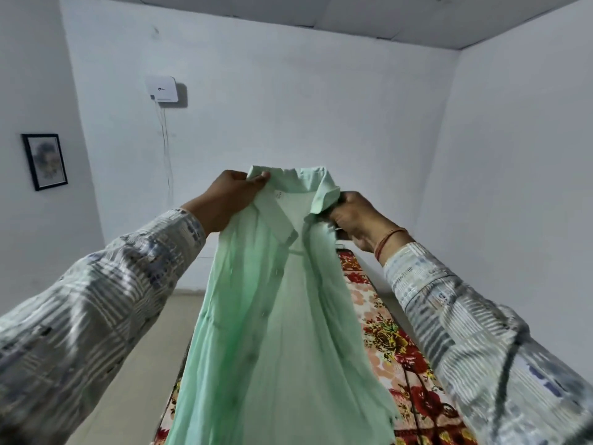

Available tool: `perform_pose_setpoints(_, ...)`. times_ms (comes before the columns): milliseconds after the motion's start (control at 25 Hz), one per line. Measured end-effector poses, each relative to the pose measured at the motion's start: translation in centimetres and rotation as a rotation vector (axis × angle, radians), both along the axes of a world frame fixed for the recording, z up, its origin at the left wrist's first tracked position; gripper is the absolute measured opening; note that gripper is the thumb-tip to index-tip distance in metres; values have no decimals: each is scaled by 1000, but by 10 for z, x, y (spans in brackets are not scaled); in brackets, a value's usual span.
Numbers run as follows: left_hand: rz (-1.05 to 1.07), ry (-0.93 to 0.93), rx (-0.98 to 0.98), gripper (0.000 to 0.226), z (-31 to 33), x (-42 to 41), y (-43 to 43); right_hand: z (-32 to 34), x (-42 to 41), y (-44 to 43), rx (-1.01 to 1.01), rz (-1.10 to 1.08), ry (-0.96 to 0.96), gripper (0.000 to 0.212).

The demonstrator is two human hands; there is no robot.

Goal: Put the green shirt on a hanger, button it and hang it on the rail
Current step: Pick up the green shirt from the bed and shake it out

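Our left hand [229, 195] pinches the collar and our right hand [351, 216] grips the other shoulder of the green shirt [279, 316], held up unbuttoned over the floral bed [401, 342]; we judge hangering, buttoning and hanging all remain, with no hanger or rail in view

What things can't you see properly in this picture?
- Hanger and rail: neither shows in the head view.
- Right hand: its fingertips are tucked behind the green shirt collar, so whatever it grips there is hidden.
- Shirt hem: cut off by the bottom edge.
- Framed picture: too small and blurred to read.
- Bedspread: mostly covered by the shirt.
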State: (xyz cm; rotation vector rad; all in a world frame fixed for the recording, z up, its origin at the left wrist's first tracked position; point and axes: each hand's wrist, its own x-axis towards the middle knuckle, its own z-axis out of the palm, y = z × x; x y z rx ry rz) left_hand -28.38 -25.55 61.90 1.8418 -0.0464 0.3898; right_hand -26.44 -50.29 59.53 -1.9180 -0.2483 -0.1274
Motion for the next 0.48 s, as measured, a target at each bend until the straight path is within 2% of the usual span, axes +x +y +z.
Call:
perform_pose_setpoints(40,-38,6,-39,40,1,-1,0,-1,1,0,-24,-17,-19,20)
perform_pose_setpoints(160,-91,-32,-28,44,2,1,1,-1,6,-7,-273,-232,-190,24)
perform_pose_setpoints(240,-40,-97,61,45,4,1,3,0,-4,-6,-489,-247,-262,25)
perform_pose_setpoints(320,39,-167,201,54,7,1,4,6,-13,-7,-685,-363,-439,27)
perform_pose_setpoints(400,3,-205,136,48,8,1,5,17,-19,-10,-624,-328,-466,39)
perform_pose_setpoints(480,-100,-196,-54,45,13,-3,4,27,-20,-13,-482,-237,-341,47)
